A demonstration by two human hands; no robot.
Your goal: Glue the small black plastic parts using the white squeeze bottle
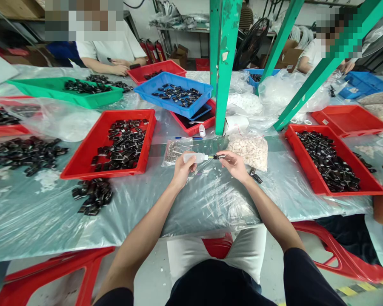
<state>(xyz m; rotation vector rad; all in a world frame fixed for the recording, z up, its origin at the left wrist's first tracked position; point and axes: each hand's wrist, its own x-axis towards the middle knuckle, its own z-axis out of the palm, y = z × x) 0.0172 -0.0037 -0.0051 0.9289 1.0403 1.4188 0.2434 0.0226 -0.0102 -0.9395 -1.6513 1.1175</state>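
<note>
Green post (225, 70) beyond squeeze bottle (200, 157)

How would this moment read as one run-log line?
left hand: holds translucent squeeze bottle | right hand: holds black part | nozzle: pointed at black part | nearby: bag of pale pieces

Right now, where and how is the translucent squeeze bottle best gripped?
Likely around the wide body of the translucent squeeze bottle, from the near left, as the left hand does: it is held sideways, its narrow nozzle pointing right toward the black part in the right hand.
</note>
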